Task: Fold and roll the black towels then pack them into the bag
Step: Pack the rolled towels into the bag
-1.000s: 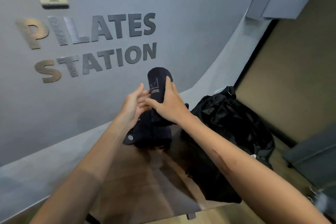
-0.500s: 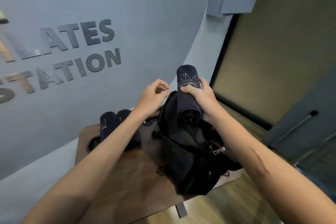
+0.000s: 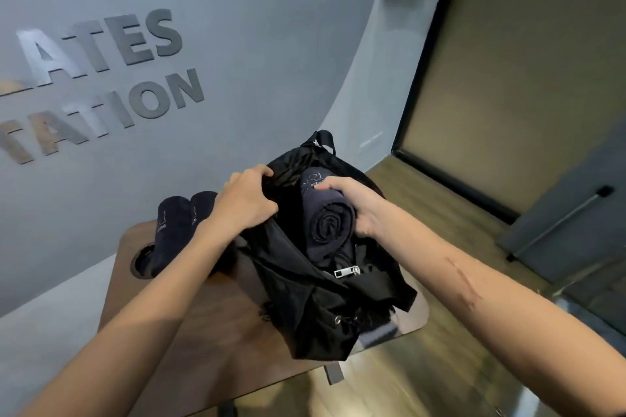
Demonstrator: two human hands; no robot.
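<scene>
Black cloth is going into black cloth now: the rolled towel (image 3: 327, 213), held upright above the bag (image 3: 315, 308) half a second ago, has dropped partway into its open mouth. The right hand (image 3: 355, 206) has its fingers wrapped over the roll. The left hand (image 3: 247, 201), which was only reaching in, now grips the bag's rim and pulls it open. Two more rolled towels (image 3: 179, 223) wait on the wooden table (image 3: 189, 342), left of the bag, so the packing looks about a third done.
</scene>
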